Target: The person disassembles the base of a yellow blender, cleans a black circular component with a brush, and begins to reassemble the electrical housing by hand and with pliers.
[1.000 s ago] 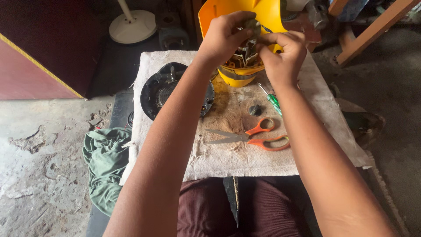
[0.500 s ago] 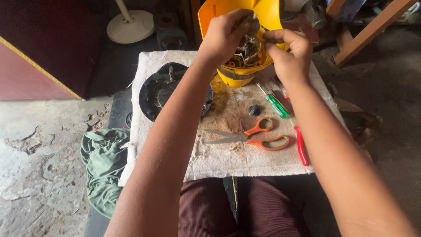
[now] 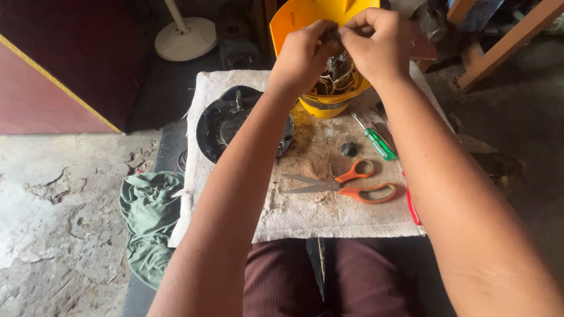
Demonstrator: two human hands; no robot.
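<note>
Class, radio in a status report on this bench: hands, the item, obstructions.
Left hand and right hand pinching wires over yellow housing. Scissors, green screwdriver lying clear.

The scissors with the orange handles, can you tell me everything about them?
The scissors have two orange plastic loop handles and grey metal blades that look dull and worn. They lie flat on the stained white cloth, blades slightly parted and pointing left, handles to the right. No hand touches them. A small dark knob and a green-handled screwdriver lie just beyond them.
</note>
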